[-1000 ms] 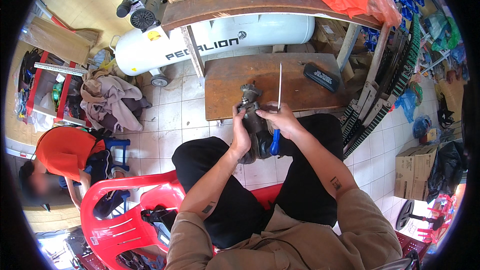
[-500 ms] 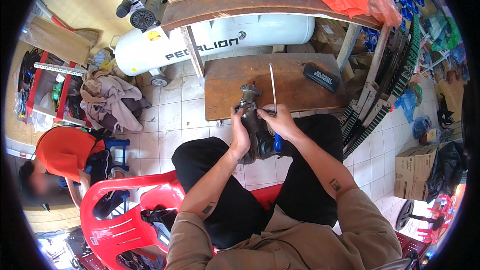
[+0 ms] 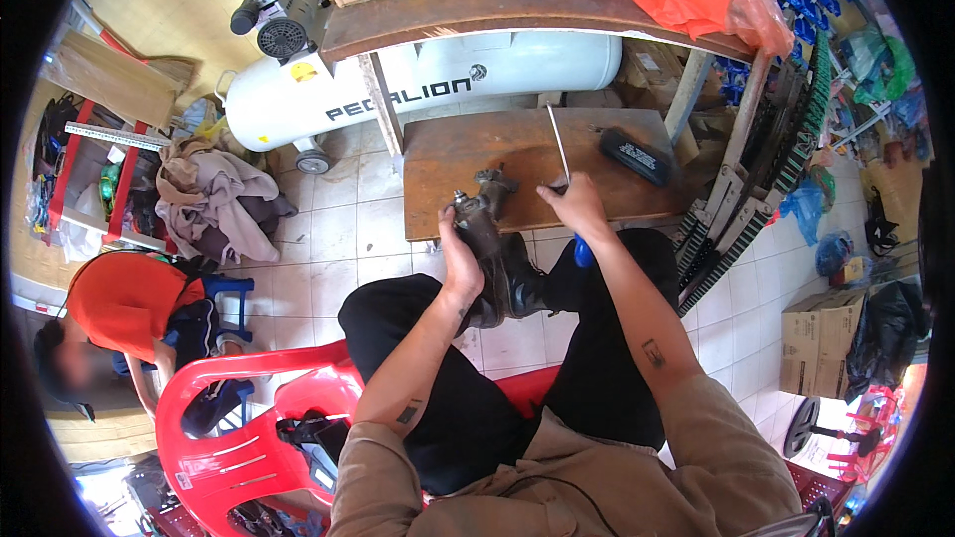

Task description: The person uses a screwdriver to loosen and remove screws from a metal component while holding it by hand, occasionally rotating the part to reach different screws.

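Note:
My left hand (image 3: 462, 264) is wrapped round a dark, greasy metal part (image 3: 480, 222) with a tube-like body and a branched end, tilted above the near edge of a low wooden bench (image 3: 438, 154). What kind of part it is, I cannot tell. Held apart from it, to the right, is a long screwdriver (image 3: 583, 252) in my right hand (image 3: 577, 207). Its blue handle hangs below the closed fingers and its thin shaft points up and away over the bench. A black oblong case (image 3: 636, 156) lies on the bench's right side.
Behind the bench a white air tank (image 3: 269, 104) lies under a wooden shelf (image 3: 458, 30). Long black-and-green rails (image 3: 756, 179) lean at right. A red plastic chair (image 3: 189, 393) stands at left, near a person in an orange shirt (image 3: 129, 303).
My right hand has moved right, away from the metal part, carrying the screwdriver. The part has turned in my left hand, and its small upper fitting now shows at the left.

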### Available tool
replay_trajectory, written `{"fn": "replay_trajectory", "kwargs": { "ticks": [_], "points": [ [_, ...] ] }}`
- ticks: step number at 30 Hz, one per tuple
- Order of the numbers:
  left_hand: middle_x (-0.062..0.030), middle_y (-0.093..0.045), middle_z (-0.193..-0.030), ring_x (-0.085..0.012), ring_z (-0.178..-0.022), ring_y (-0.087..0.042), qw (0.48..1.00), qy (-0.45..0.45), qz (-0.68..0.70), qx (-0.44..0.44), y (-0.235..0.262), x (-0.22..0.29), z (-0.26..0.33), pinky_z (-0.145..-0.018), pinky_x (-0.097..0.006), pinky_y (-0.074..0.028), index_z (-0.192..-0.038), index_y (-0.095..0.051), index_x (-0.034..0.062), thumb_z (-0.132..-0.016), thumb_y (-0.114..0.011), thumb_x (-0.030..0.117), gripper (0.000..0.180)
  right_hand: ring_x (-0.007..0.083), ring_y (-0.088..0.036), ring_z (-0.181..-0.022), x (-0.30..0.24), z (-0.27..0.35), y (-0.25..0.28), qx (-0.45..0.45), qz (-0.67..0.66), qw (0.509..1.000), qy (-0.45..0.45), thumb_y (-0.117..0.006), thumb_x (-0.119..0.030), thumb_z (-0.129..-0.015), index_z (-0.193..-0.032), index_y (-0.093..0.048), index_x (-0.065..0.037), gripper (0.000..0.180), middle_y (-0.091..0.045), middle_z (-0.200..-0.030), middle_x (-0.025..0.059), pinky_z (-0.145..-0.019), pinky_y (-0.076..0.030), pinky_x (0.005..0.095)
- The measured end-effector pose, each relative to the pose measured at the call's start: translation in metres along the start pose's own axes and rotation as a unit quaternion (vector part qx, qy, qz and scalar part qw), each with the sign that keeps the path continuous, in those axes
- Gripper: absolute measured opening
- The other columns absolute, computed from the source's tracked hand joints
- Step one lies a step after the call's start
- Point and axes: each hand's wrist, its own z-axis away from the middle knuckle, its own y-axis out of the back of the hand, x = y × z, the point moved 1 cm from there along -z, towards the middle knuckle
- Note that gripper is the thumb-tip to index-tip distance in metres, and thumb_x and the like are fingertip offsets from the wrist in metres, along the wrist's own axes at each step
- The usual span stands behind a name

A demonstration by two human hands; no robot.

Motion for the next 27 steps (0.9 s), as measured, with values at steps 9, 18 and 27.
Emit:
{"fn": "replay_trajectory", "kwargs": {
  "ticks": [9,18,27],
  "points": [
    [-0.0039,-0.062,-0.093,-0.0172,-0.083,-0.06,0.999,-0.028,-0.001,0.019,0.001,0.021,-0.002,-0.076,-0.033,-0.05,-0.11,-0.06,0.0106,-0.102,-0.035,0.05,0.048,0.0384,-0.068,-0.089,0.066,-0.048,-0.034,0.118,0.1,0.988,-0.014,-0.082,-0.022,-0.073,-0.084,-0.071,0.003,0.029,-0.07,-0.086,0.0223,-0.081,-0.053,0.0449],
    [-0.008,-0.061,-0.096,-0.0205,-0.088,-0.061,0.998,-0.005,0.058,-0.028,-0.006,0.04,0.002,-0.082,-0.036,-0.051,-0.113,-0.059,0.0082,-0.1,-0.042,0.057,0.053,0.0414,-0.063,-0.104,0.063,-0.045,-0.019,0.076,0.081,0.991,-0.074,-0.071,-0.038,-0.084,-0.104,-0.066,0.004,0.047,-0.068,-0.103,0.0255,-0.091,-0.049,0.0448],
    [-0.0074,-0.062,-0.094,-0.0228,-0.083,-0.064,0.998,0.007,0.057,-0.03,0.0,0.066,-0.001,-0.075,-0.035,-0.054,-0.112,-0.058,0.0079,-0.093,-0.059,0.052,0.048,0.0074,-0.051,-0.071,0.043,-0.02,0.014,0.019,-0.231,0.972,-0.029,-0.045,-0.026,-0.105,-0.124,-0.056,-0.002,0.032,-0.062,-0.087,0.0042,-0.061,-0.043,0.0224]
  ]
}}
